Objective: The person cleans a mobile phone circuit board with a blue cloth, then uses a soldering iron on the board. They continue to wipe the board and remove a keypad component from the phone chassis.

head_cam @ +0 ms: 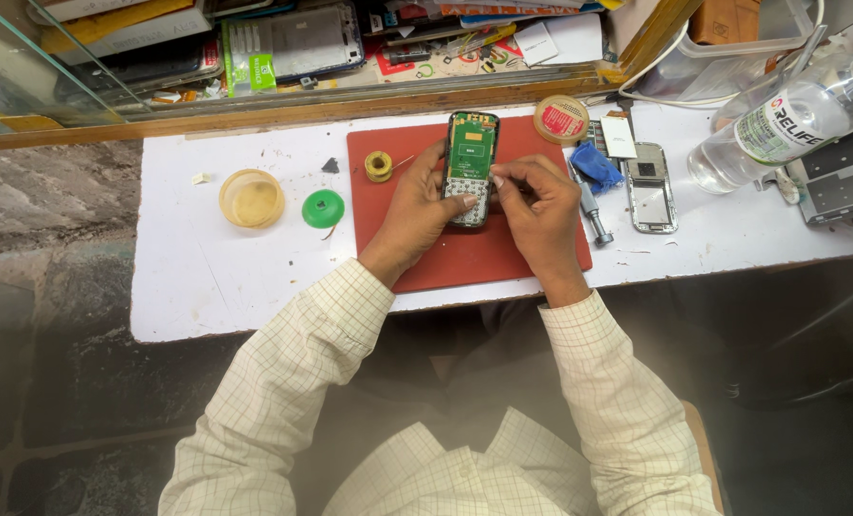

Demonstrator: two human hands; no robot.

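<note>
White worktop [207, 258] carries a red mat [398, 258] where the left hand [417, 205] grips an opened phone [470, 162] and the right hand [539, 205] pinches its edge; a slip could scratch the board.

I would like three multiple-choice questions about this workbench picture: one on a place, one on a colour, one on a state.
1. Where does the opened phone lie?
A. on the red mat
B. inside the yellow dish
C. on the stone floor

2. What colour is the small round cap beside the yellow dish?
A. blue
B. green
C. black

3. How is the phone held?
A. by no hand
B. by the right hand alone
C. by both hands

Answers:
1 A, the red mat shows on all sides of it.
2 B, the cap is bright green.
3 C, the left hand grips its side and the right hand touches its lower part.
</note>
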